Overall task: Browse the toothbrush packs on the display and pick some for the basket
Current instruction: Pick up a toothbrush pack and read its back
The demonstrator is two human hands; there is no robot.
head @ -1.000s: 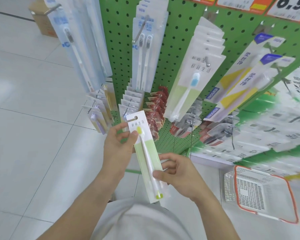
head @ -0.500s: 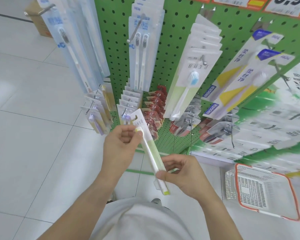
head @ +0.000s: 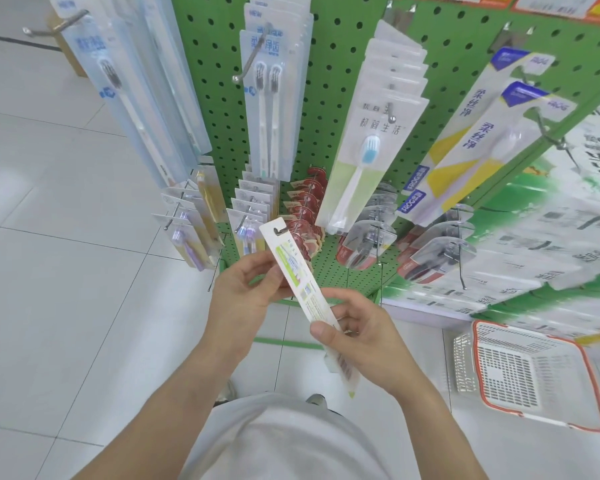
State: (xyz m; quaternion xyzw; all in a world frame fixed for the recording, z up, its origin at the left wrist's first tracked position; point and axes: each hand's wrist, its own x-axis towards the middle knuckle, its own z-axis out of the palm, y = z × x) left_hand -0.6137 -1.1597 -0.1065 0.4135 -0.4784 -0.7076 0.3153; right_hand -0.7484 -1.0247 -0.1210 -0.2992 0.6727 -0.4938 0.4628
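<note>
Grip: both your hands grasp one toothbrush pack (head: 303, 291), printed back toward you.
Left hand (head: 246, 292): fingers curled round the pack's upper part, just below its hang hole; forearm rises from lower left.
Right hand (head: 355, 336): thumb and fingers pinch the lower half; wrist bent inward.
Pack: held slantwise in front of the green pegboard display (head: 329, 98), top tilted up-left.
Basket (head: 530, 372): on the floor to your right, well apart.

toothbrush pack (head: 302, 282): glossy card and clear plastic
pegboard (head: 329, 98): green perforated metal
basket (head: 534, 372): white plastic mesh
floor (head: 66, 289): glossy tile
</note>
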